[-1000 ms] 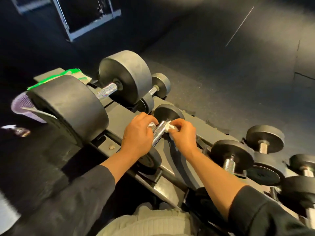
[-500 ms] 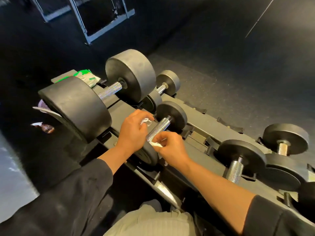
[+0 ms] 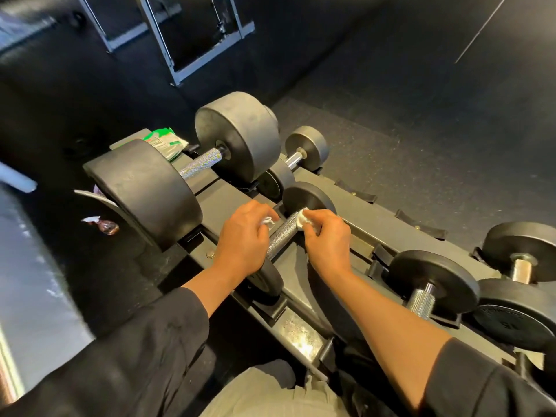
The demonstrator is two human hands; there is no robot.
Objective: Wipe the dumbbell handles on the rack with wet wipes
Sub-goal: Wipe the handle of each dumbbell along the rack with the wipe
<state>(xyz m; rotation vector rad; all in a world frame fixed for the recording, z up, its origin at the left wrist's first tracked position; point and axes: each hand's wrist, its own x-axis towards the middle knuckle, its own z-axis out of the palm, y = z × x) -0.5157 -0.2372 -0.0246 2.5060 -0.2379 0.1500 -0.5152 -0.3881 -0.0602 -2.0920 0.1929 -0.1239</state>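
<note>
Knurled steel dumbbell handle (image 3: 281,234) may stay partly unwiped: each hand's grip, left hand (image 3: 243,239) and right hand (image 3: 326,239), pinches only a small wadded white wet wipe (image 3: 301,219).

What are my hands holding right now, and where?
Each hand, left hand and right hand, pinches a white wet wipe against the knurled dumbbell handle.

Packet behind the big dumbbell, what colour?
Green and white packet, seen in the head view, the only one.
</note>
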